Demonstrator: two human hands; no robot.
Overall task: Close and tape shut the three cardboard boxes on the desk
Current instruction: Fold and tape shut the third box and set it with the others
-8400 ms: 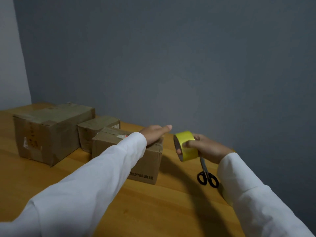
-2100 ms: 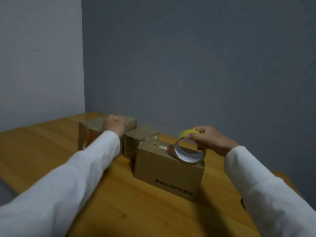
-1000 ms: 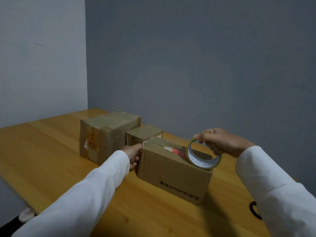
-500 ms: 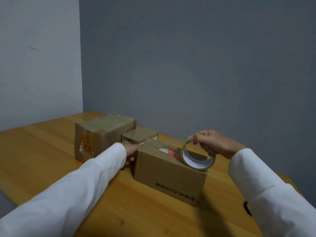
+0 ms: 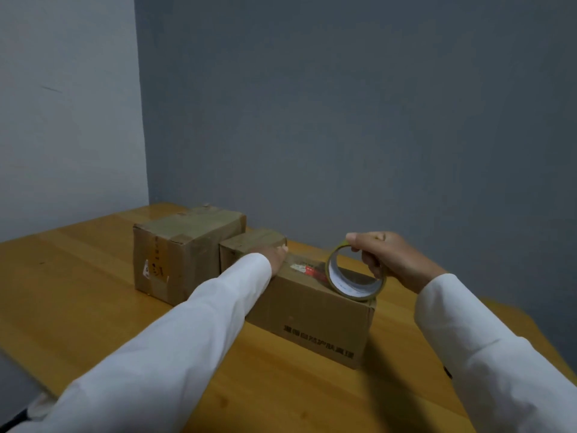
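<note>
- Three cardboard boxes are seen in a row on the bench, set towards the corner of the grey walls.
- The near box is placed closest to the camera; black print is carried on its front, too blurred to be read.
- A white and red label is stuck on the near box's top.
- The tape roll is stood on edge on the right part of that top, tilted towards the camera, so that its white inner core is shown.
- The roll's upper rim is gripped by the right hand, with thumb and fingers curled round it.
- The left hand is laid at the far left corner of the near box's top, just beside the small box.
- Most of the left hand is covered by its white sleeve; whether its fingers are straight or curled cannot be told.
- The small box is partly hidden behind the left hand and the near box.
- The large box is placed furthest left, touching the small box; brown tape is seen across its closed top.
- It cannot be made out whether any tape strip has been drawn from the roll.
- A small dark object at the right sleeve's edge is mostly hidden.
</note>
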